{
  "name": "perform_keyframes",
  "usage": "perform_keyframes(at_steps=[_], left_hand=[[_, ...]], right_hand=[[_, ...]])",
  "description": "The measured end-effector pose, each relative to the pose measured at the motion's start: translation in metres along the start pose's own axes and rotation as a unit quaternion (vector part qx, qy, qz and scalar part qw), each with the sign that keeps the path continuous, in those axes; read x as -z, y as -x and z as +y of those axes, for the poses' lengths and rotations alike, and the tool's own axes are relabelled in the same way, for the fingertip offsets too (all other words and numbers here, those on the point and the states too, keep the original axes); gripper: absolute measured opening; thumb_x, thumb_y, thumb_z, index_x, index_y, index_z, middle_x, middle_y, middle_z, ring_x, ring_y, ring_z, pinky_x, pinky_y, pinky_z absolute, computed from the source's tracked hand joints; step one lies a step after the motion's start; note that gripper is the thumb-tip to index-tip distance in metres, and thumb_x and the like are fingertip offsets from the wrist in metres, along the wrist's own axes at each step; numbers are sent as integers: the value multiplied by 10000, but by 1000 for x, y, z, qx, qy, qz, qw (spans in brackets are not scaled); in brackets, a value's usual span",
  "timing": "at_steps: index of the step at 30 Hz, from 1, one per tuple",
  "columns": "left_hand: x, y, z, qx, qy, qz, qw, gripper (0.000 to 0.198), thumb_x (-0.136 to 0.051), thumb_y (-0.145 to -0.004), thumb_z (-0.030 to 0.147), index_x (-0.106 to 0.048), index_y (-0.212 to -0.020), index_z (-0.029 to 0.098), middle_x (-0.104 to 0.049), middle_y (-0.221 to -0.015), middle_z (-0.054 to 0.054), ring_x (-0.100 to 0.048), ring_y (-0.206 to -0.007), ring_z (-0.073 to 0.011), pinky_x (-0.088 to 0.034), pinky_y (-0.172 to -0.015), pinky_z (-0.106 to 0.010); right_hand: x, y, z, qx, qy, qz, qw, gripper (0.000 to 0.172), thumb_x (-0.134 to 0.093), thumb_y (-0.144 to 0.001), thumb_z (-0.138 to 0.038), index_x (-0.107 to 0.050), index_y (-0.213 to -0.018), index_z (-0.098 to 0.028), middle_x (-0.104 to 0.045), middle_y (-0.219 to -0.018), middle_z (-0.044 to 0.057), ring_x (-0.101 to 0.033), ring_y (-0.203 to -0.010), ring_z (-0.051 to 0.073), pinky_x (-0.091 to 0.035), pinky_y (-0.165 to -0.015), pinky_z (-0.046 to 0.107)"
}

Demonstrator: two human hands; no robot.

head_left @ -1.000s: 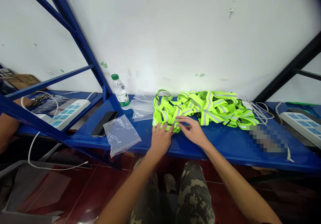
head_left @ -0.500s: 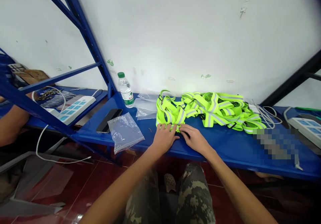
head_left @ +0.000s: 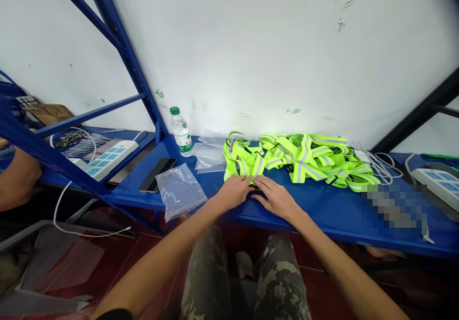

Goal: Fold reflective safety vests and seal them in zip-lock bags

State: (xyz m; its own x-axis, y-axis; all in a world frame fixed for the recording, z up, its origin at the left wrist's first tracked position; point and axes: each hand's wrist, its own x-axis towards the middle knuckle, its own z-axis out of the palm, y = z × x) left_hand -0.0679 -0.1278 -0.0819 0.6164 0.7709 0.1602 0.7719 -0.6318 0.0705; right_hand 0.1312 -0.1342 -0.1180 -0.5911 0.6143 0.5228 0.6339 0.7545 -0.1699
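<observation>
A neon-yellow reflective strap (head_left: pixel 241 160) with silver stripes and a black buckle lies in loose loops on the blue bench, directly in front of me. Both hands are at its near edge. My left hand (head_left: pixel 234 192) is closed on the strap with curled fingers. From the other side, my right hand (head_left: pixel 275 196) holds the same edge, fingers over it and thumb lower down. The fingertips of the two hands nearly meet, and the bit of strap beneath them is mostly hidden. Just right of it lies a tangled pile of similar reflective straps (head_left: pixel 315 160).
Left on the blue bench (head_left: pixel 138 179) are a water bottle (head_left: pixel 182 133), a black phone (head_left: pixel 156 174) and clear plastic bags (head_left: pixel 181 191). White cables (head_left: pixel 385 167) and power strips (head_left: pixel 113 160) lie toward both sides. Another person's arm (head_left: pixel 19 179) shows at far left. Blue frame posts (head_left: pixel 125 47) rise there.
Both hands have shifted slightly at the strap's near edge, and the left fingers now cover more of it. The view has tilted a little. The pile has stayed put.
</observation>
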Motion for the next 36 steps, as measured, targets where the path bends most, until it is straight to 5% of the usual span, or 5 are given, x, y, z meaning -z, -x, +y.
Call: perform_keyframes(at_steps=[9, 16, 21, 30, 36], left_hand=[[24, -12, -17, -13, 165, -29, 986, 323, -491, -947, 384, -637, -1186, 223, -710, -1143, -84, -664, -1036, -240, -488, -877, -325], [-8, 11, 6, 62, 170, 158, 971, 554, -559, -892, 505, -465, -1314, 159, -552, -1299, -142, -524, -1236, -242, -448, -1021, -365], [-18, 21, 28, 203, 92, 219, 950, 663, -564, -832, 636, -473, -1298, 173, -561, -1263, -142, -435, -1275, -341, -273, -1111, -577], [-20, 14, 23, 193, 236, 225, 925, 416, -395, -979, 477, -565, -1212, 177, -591, -1125, -112, -554, -1097, -212, -430, -1006, -365], [-17, 10, 24, 229, 155, 187, 943, 382, -339, -995, 486, -609, -1079, 230, -651, -1087, -61, -492, -1132, -260, -354, -992, -466]], right_hand=[[-7, -7, -3, -46, 34, 9, 998, 295, -446, -974, -247, -578, -1224, -163, -674, -1147, 164, -625, -1098, 291, -550, -874, 440], [-2, -7, -1, -75, 28, -30, 996, 260, -436, -944, -165, -594, -1150, -153, -698, -1081, 134, -646, -1016, 269, -535, -778, 364], [0, -6, 4, -81, -3, -36, 996, 264, -437, -953, -191, -602, -1155, -156, -700, -1082, 131, -651, -1019, 268, -528, -790, 368], [1, -9, 6, -56, -81, -25, 995, 268, -432, -981, -246, -589, -1181, -159, -673, -1069, 141, -630, -1004, 262, -529, -858, 413], [5, -8, 4, -39, -111, -28, 993, 249, -436, -977, -239, -593, -1162, -183, -659, -1036, 127, -605, -975, 264, -531, -848, 438]])
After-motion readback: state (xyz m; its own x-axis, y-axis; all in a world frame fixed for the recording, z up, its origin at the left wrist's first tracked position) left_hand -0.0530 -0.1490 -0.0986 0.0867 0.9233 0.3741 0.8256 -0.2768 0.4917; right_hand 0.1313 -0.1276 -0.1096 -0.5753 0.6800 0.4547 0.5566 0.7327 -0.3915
